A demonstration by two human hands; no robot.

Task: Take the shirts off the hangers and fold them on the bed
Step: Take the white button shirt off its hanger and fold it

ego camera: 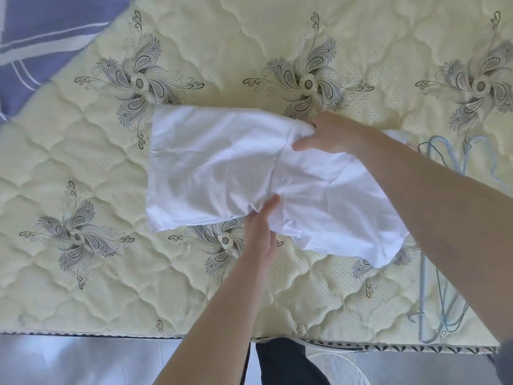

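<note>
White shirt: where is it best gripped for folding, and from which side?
Likely the bunched middle of the white shirt: left hand on the near edge, right hand reaching over to the far edge. Cloth gathers there; both ends lie flat on the mattress.

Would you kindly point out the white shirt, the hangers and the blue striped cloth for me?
white shirt (216, 173): head view, flat middle of the fabric.
hangers (423, 290): head view, long bar of one hanger.
blue striped cloth (41, 31): head view, plain blue area.

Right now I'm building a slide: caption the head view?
Left hand and right hand grip a white shirt on the bed, hangers beside it.
</note>
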